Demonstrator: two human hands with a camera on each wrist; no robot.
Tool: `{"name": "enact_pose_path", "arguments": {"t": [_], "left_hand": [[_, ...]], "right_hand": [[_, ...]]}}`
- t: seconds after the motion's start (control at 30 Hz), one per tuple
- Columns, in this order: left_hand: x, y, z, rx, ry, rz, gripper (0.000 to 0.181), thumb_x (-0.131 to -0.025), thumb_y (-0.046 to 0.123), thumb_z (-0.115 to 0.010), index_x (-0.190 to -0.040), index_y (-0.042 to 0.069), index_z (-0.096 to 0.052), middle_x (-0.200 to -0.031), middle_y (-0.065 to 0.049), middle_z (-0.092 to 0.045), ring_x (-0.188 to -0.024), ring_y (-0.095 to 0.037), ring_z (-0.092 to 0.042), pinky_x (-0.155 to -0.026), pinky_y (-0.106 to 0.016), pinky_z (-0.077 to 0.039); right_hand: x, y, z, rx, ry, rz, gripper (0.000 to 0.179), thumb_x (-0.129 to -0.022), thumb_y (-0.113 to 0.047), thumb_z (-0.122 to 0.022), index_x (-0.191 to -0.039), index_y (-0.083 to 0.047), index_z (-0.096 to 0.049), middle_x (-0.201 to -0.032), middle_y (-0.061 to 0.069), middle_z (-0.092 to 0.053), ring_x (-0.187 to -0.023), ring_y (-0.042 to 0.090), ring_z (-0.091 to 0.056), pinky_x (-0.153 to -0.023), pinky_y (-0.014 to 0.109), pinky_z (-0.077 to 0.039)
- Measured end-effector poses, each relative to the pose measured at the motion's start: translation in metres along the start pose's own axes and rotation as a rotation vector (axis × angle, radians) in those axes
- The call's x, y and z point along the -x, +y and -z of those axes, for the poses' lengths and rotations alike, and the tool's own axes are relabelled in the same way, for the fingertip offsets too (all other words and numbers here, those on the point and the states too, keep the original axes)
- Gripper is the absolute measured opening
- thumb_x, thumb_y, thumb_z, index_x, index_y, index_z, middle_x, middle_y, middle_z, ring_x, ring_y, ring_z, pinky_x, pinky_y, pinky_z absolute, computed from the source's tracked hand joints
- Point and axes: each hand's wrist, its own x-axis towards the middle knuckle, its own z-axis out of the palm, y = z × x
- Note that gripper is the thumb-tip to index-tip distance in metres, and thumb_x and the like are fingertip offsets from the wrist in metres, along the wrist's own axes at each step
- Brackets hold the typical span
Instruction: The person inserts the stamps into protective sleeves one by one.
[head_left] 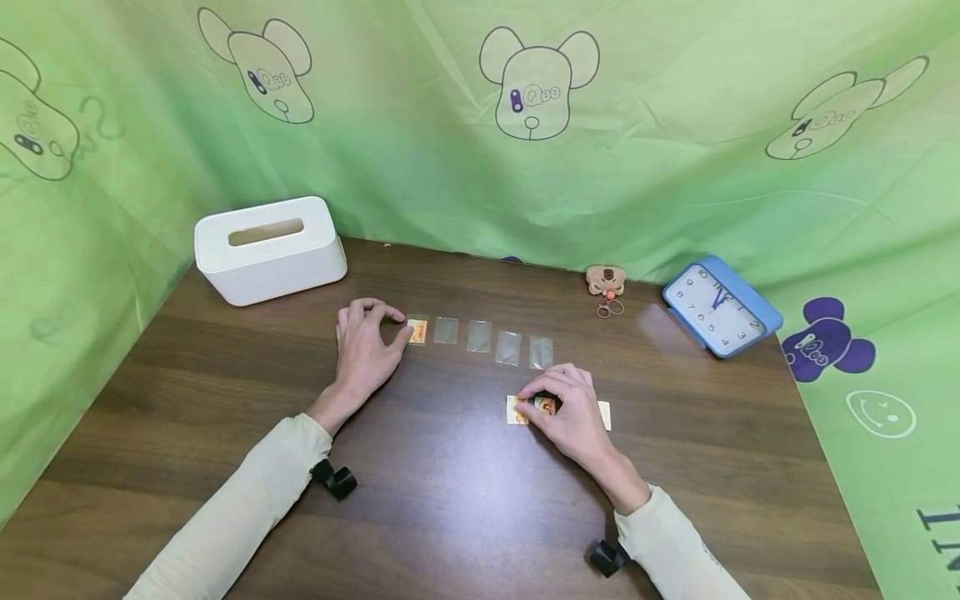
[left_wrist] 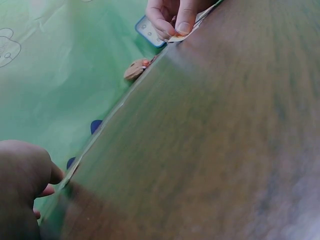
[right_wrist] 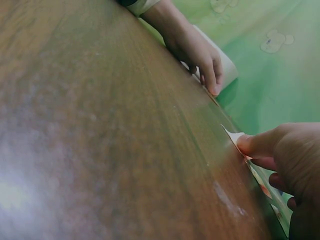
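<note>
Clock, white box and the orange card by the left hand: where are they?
Clock [head_left: 718, 308], head view, on its face.
White box [head_left: 279, 275], head view, on its front side.
Orange card [head_left: 418, 332], head view, on its printed side.

Five flat, clear rectangular sleeves [head_left: 479, 337] lie apart in a slightly slanting row. The leftmost sleeve [head_left: 417, 332] contains an orange-and-yellow card, its left edge at the left hand's [head_left: 367, 346] fingertips. Nearer the person, beside the row's right end, a pale card [head_left: 514, 416] is pinched by the right hand [head_left: 570, 412], one corner raised; an orange-printed card [head_left: 545, 406] and a white-edged card [head_left: 604, 415] lie partly hidden beneath that hand.
</note>
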Motion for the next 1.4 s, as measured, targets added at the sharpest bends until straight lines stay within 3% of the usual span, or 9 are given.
{"name": "enact_pose_path", "arguments": {"t": [0.2,0.47,0.7,1.07,1.3,1.4], "left_hand": [[0.0,0.002,0.0,0.018,0.012,-0.026,0.02,-0.097,0.015,-0.084,-0.111,0.003,-0.076,-0.14,-0.024,-0.055,-0.13,-0.047,-0.042,-0.111,-0.063,-0.029],[-0.001,0.004,-0.001,0.011,0.013,-0.042,0.021,-0.098,0.017,-0.084,-0.112,0.004,-0.077,-0.142,-0.023,-0.055,-0.132,-0.048,-0.042,-0.108,-0.063,-0.029],[-0.001,0.008,-0.002,0.013,-0.002,-0.041,0.022,-0.098,0.018,-0.085,-0.112,0.004,-0.076,-0.143,-0.022,-0.055,-0.134,-0.048,-0.042,-0.109,-0.064,-0.028],[-0.004,0.018,-0.007,0.025,-0.055,-0.023,0.02,-0.098,0.021,-0.085,-0.112,0.007,-0.077,-0.146,-0.02,-0.055,-0.138,-0.046,-0.04,-0.111,-0.063,-0.028],[-0.007,0.023,-0.01,0.024,-0.07,-0.054,0.023,-0.096,0.022,-0.087,-0.112,0.008,-0.079,-0.146,-0.019,-0.056,-0.14,-0.046,-0.042,-0.108,-0.061,-0.031],[-0.008,0.024,-0.011,0.029,-0.082,-0.073,0.025,-0.095,0.023,-0.088,-0.116,0.009,-0.08,-0.149,-0.019,-0.055,-0.143,-0.046,-0.04,-0.107,-0.061,-0.031]], "right_hand": [[-0.001,-0.002,0.001,0.002,-0.001,0.004,0.027,-0.076,0.0,-0.098,-0.094,-0.015,-0.085,-0.087,-0.007,-0.079,-0.096,0.021,-0.065,-0.096,0.043,-0.039],[0.0,0.0,0.0,0.022,-0.038,0.037,0.03,-0.082,0.005,-0.091,-0.108,-0.01,-0.088,-0.094,-0.001,-0.079,-0.099,0.023,-0.062,-0.094,0.044,-0.037],[0.001,0.002,-0.001,-0.007,-0.037,0.058,0.022,-0.087,0.004,-0.088,-0.101,-0.013,-0.087,-0.094,-0.003,-0.076,-0.098,0.021,-0.061,-0.094,0.042,-0.035],[0.0,0.0,-0.002,-0.03,-0.015,0.018,0.02,-0.089,0.003,-0.085,-0.097,-0.015,-0.08,-0.089,-0.008,-0.073,-0.093,0.018,-0.061,-0.093,0.04,-0.036],[-0.001,0.0,0.0,-0.049,-0.004,-0.002,0.003,-0.098,-0.012,-0.08,-0.096,-0.012,-0.078,-0.086,-0.006,-0.07,-0.092,0.019,-0.062,-0.093,0.039,-0.036],[0.0,0.001,-0.001,-0.06,0.004,0.011,0.007,-0.101,-0.018,-0.078,-0.096,-0.012,-0.078,-0.087,-0.004,-0.07,-0.092,0.02,-0.062,-0.094,0.039,-0.036]]}}
